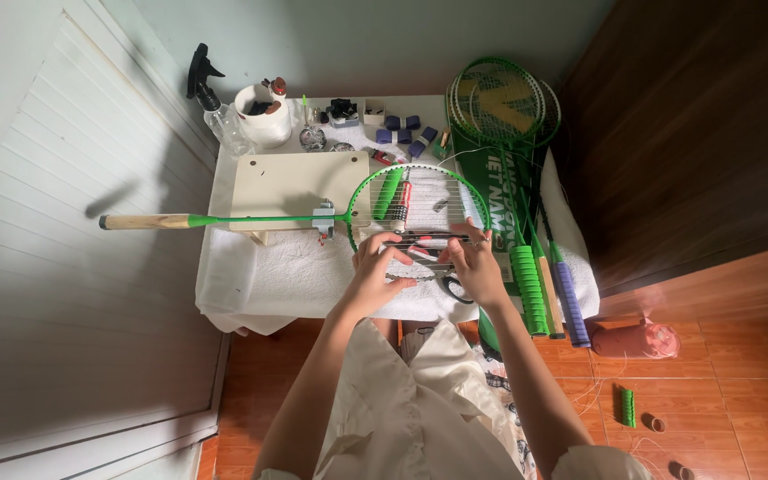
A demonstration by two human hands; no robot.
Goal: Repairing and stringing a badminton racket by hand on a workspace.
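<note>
Pinching racket strings (pixel 420 242), left hand (pixel 375 267) and right hand (pixel 475 267), fingers curled

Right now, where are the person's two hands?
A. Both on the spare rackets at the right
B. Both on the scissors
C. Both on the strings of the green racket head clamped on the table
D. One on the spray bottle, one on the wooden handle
C. The left hand and the right hand both rest on the strings of the green racket, whose wooden handle sticks out untouched past the table's left edge.
</note>
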